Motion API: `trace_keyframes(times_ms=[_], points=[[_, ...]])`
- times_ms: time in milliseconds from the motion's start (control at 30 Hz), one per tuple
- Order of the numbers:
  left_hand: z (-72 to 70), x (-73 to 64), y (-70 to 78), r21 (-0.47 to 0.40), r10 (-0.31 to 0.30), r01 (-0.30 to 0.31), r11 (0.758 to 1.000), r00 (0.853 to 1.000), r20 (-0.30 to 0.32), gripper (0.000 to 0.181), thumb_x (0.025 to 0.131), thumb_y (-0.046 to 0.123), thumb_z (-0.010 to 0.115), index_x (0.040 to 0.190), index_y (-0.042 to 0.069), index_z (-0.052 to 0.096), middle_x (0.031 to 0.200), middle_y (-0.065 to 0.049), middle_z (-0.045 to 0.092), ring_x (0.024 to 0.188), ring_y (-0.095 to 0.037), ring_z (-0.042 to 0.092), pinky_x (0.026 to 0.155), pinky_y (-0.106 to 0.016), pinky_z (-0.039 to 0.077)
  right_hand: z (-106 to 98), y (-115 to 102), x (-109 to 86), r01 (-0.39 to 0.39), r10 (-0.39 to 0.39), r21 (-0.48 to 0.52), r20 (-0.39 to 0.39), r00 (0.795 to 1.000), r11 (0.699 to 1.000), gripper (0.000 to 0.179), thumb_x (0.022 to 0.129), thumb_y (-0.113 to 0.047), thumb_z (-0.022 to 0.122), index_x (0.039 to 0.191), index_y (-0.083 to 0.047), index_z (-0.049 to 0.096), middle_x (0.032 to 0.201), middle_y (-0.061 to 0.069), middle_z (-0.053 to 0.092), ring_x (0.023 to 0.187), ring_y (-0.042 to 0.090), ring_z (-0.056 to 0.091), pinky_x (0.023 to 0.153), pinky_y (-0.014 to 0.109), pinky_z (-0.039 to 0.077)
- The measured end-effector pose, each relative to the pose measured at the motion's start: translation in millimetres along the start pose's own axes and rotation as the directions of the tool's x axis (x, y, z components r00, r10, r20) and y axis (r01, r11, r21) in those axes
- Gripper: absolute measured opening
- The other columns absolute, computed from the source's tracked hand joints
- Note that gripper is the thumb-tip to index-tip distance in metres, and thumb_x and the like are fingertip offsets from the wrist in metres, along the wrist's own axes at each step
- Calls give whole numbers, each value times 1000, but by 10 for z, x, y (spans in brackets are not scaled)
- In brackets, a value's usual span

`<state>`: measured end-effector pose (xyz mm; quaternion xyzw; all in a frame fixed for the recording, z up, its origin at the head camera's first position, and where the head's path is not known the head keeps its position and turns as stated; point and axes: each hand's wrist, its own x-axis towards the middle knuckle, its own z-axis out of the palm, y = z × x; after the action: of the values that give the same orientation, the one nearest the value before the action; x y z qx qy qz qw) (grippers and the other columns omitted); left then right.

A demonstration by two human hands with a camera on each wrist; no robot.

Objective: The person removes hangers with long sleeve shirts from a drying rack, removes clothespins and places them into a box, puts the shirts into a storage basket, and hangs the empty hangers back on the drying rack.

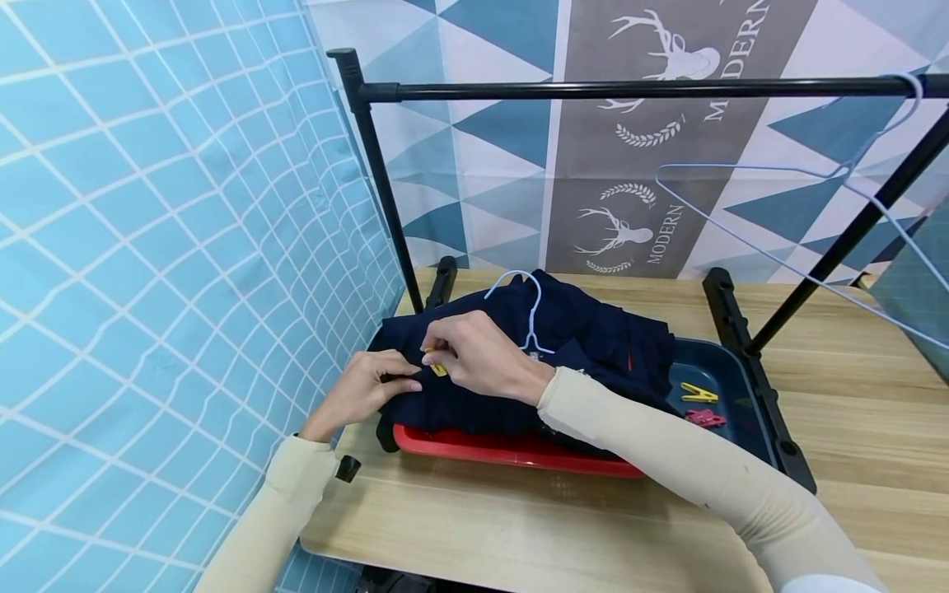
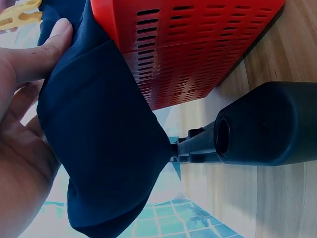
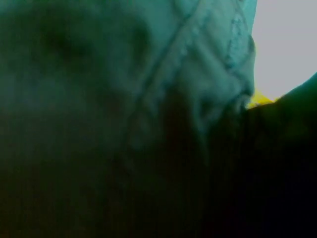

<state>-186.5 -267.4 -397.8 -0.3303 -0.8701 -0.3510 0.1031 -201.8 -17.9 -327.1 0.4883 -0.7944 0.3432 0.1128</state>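
Navy clothing [image 1: 474, 408] lies heaped over a red basket [image 1: 519, 449], with the hook of a light blue hanger [image 1: 534, 306] rising from its middle. At the left end of the heap, my left hand [image 1: 363, 385] pinches the fabric between thumb and fingers. Cloth hangs down from that grip in the left wrist view, beside the basket's slotted wall [image 2: 168, 54]. Close by, my right hand [image 1: 478, 354] pinches a yellow clothespin [image 1: 439, 370] over the clothing; its tip is partly hidden by the fingers. The right wrist view is mostly dark, blurred fabric [image 3: 188, 79].
A black rack's bar [image 1: 519, 91] crosses above, carrying another blue wire hanger [image 1: 749, 167] at right. In a dark blue tray [image 1: 749, 412] lie a yellow clothespin [image 1: 698, 393] and pink clothespins [image 1: 704, 418]. Blue gridded covering [image 1: 185, 247] borders the left side.
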Motion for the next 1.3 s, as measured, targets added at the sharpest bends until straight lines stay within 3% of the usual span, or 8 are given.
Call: trace_keyframes(times_ms=[267, 767, 1300], points=[[2, 12, 9, 14, -5, 5, 1000, 1000, 0, 16, 84, 4, 84, 98, 12, 84, 92, 8, 75, 81, -7, 66, 68, -26, 53, -84, -1, 3, -125, 127, -31, 83, 989, 992, 28, 97, -25, 75, 116, -5, 76, 97, 2, 75, 70, 6, 62, 66, 19, 51], [0, 18, -2, 13, -53, 53, 999, 999, 12, 16, 87, 6, 82, 102, 12, 83, 94, 9, 75, 84, -7, 67, 68, -27, 54, -371, 4, -181, -160, 162, -37, 63, 985, 986, 32, 95, -31, 76, 116, -7, 75, 95, -2, 71, 61, 3, 56, 62, 21, 51], [-7, -32, -4, -8, -33, 33, 999, 999, -4, 20, 84, 4, 84, 102, 10, 83, 92, 7, 75, 79, -7, 65, 62, -25, 50, -637, 110, -416, -246, 247, 33, -37, 968, 969, 29, 96, -32, 76, 118, -14, 74, 94, -9, 69, 64, 4, 59, 58, 29, 49]])
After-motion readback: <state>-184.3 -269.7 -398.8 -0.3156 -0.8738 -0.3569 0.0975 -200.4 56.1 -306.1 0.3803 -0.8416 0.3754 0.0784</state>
